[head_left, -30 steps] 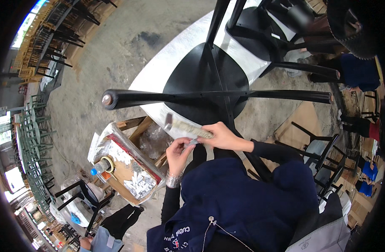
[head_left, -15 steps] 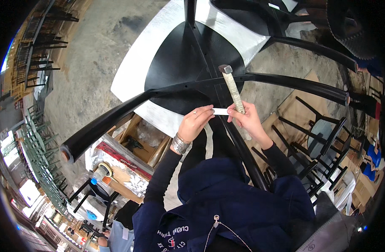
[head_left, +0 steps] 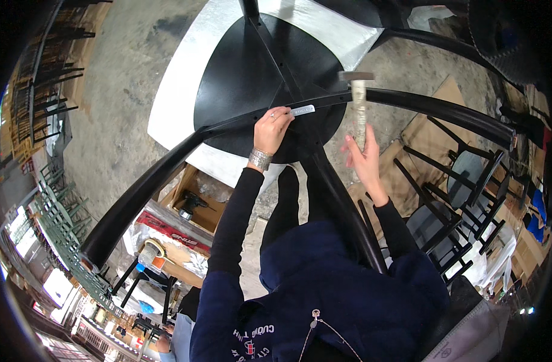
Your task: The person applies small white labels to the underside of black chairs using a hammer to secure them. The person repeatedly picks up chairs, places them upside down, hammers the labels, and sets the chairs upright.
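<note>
An upturned black chair [head_left: 236, 72] stands before me, its seat's underside up and its legs spreading outward. My left hand [head_left: 270, 131] pinches the near end of a small silvery-grey label strip [head_left: 303, 110]. It lies along the crosspiece under the seat, or just above it; I cannot tell if it touches. Right of that, my right hand [head_left: 364, 160] grips a hammer [head_left: 359, 114] by its pale wrapped handle. The hammer head, slightly blurred, is raised beside the crosspiece where a right-hand leg starts.
White sheeting [head_left: 173, 99] lies under the seat. At lower left, an open box [head_left: 211, 218] holds a power drill [head_left: 194, 202], and a sander-like tool [head_left: 150, 252] sits nearby. Black chairs [head_left: 435, 220] stand at right on cardboard. Another black chair part is at the top right.
The strip, held between both hands before, is now in my left hand alone and has moved up to the crosspiece. My right hand has moved right with the hammer, now more upright.
</note>
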Demonstrator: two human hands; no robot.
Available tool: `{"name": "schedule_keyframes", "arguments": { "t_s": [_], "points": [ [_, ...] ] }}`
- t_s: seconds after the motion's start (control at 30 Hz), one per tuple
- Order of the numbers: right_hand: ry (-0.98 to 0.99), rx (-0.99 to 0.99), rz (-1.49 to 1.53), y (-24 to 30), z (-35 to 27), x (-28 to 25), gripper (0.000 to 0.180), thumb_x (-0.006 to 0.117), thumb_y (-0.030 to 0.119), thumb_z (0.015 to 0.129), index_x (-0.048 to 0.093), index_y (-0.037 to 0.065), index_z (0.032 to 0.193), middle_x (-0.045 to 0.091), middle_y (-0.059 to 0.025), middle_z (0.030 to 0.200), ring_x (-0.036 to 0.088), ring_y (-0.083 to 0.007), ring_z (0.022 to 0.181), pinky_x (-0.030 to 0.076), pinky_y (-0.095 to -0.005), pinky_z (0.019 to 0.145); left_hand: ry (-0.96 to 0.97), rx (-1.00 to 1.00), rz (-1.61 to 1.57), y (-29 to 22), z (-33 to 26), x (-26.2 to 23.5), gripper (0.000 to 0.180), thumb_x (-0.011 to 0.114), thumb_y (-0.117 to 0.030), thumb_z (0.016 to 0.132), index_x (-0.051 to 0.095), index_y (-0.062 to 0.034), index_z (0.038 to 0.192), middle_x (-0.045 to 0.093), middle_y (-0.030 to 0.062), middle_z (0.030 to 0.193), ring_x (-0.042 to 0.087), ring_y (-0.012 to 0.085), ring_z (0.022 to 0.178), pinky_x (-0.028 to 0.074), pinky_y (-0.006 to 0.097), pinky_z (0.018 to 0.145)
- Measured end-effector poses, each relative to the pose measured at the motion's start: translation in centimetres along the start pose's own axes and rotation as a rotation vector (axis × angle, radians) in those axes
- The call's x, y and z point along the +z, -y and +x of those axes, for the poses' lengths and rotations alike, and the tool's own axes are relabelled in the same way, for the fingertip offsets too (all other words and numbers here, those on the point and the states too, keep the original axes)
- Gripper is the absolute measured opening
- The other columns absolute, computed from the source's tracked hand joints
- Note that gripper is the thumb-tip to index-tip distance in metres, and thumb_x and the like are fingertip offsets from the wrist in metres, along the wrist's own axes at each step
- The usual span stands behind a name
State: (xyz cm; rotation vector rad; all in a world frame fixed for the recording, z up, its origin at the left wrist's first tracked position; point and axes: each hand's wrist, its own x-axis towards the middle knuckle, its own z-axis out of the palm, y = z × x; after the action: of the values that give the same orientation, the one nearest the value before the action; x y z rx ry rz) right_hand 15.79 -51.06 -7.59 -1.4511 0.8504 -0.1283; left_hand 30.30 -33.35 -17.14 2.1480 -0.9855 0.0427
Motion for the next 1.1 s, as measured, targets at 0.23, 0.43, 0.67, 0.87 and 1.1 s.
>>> {"name": "schedule_keyframes", "arguments": {
  "t_s": [0.23,0.43,0.67,0.87,1.1],
  "points": [
    [-0.046,-0.299,-0.648,-4.5,0.1,-2.2,0.024,0.064,0.025,0.085,0.058,0.003,0.087,0.055,-0.0148,0.06,0.053,-0.026,0.045,0.04,-0.0348,0.046,-0.011,-0.087,0.032,0.7,-0.2,2.0,0.009,0.071,-0.01,0.073,0.066,-0.0059,0.079,0.068,0.0038,0.094,0.064,0.0222,0.093,0.053,0.033,0.075],
    [0.016,-0.194,-0.691,-7.2,-0.7,-1.1,0.027,0.057,0.03,0.09,0.054,0.004,0.088,0.054,-0.0192,0.058,0.056,-0.0386,0.054,0.039,-0.0434,0.048,-0.03,-0.075,0.015,0.5,0.3,2.1,0.008,0.068,-0.008,0.073,0.065,-0.0041,0.079,0.067,0.0044,0.094,0.062,0.0221,0.093,0.052,0.032,0.076],
    [0.01,-0.28,-0.856,-8.4,-0.4,-1.0,0.029,0.054,0.033,0.091,0.051,0.004,0.09,0.056,-0.0209,0.059,0.058,-0.0406,0.057,0.041,-0.047,0.049,-0.028,-0.063,0.048,0.6,0.1,2.4,0.009,0.07,-0.009,0.072,0.066,-0.0053,0.079,0.068,0.004,0.093,0.064,0.0212,0.091,0.053,0.032,0.075],
    [0.138,-0.228,-0.988,-10.2,0.4,-1.0,0.028,0.055,0.032,0.09,0.05,0.004,0.093,0.056,-0.0203,0.058,0.058,-0.0397,0.055,0.041,-0.0463,0.048,-0.031,-0.073,0.062,0.4,0.1,2.4,0.008,0.07,-0.009,0.072,0.067,-0.006,0.079,0.068,0.0038,0.092,0.064,0.0208,0.091,0.053,0.032,0.073],
    [-0.051,-0.669,-0.719,-10.2,-0.8,-2.0,0.029,0.058,0.031,0.089,0.051,0.003,0.095,0.055,-0.0189,0.057,0.057,-0.0389,0.054,0.042,-0.0451,0.048,-0.028,-0.033,0.054,0.5,0.1,2.4,0.008,0.069,-0.009,0.074,0.067,-0.0064,0.081,0.068,0.0037,0.094,0.064,0.0209,0.091,0.054,0.032,0.073]
  ]
}}
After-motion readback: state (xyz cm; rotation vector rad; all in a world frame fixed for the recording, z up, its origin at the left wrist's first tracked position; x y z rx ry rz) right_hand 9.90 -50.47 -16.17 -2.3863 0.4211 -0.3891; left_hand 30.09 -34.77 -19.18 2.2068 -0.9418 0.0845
